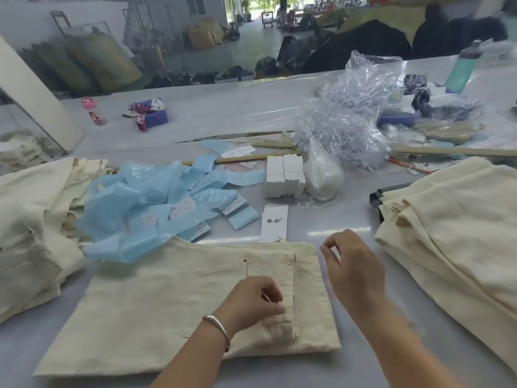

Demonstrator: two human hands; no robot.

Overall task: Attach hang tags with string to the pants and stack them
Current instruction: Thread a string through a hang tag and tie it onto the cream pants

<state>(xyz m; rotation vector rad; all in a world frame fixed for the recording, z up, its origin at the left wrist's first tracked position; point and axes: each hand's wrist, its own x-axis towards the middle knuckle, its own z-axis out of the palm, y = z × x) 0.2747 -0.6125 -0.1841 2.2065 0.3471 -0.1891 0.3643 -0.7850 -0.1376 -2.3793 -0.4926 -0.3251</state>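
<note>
A folded cream pair of pants [167,317] lies flat in front of me, waistband to the right. My left hand [251,301], a silver bangle on its wrist, rests on the waistband and pinches a thin pale string between thumb and forefinger. My right hand [352,270] hovers just past the right edge of the pants, fingers curled, thumb and forefinger close together with nothing visible between them. A white hang tag [274,224] with printed characters lies just beyond the pants. Behind it stand a block of white tags [285,177] and a white string bundle [321,180].
Cream pants are piled at the right [461,233] and at the left [28,233]. Crumpled blue plastic bags [140,205] cover the middle left. A clear plastic bag [349,113], wooden sticks [447,151], a pink bottle [93,110] and a green bottle [464,65] sit farther back.
</note>
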